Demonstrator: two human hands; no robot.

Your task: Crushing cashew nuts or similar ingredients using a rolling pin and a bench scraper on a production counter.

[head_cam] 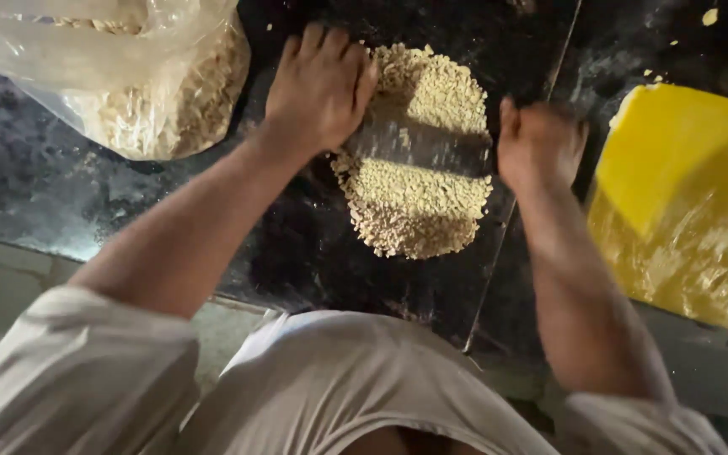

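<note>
Seen from above, a person's two bare hands work a wide metal blade (419, 147) across a heap of pale chopped nuts (414, 160). The heap is an uneven oval of small, beige, crumbly bits, lying on a dark stone slab (297, 244) directly in front of the person. The left hand (320, 84) presses flat on one end of the blade, fingers together. The right hand (539, 145) closes around the other end — it is blurred. A clear plastic bag (141, 76) of similar pieces lies far left; a yellow tub (684, 194) sits at right.
</note>
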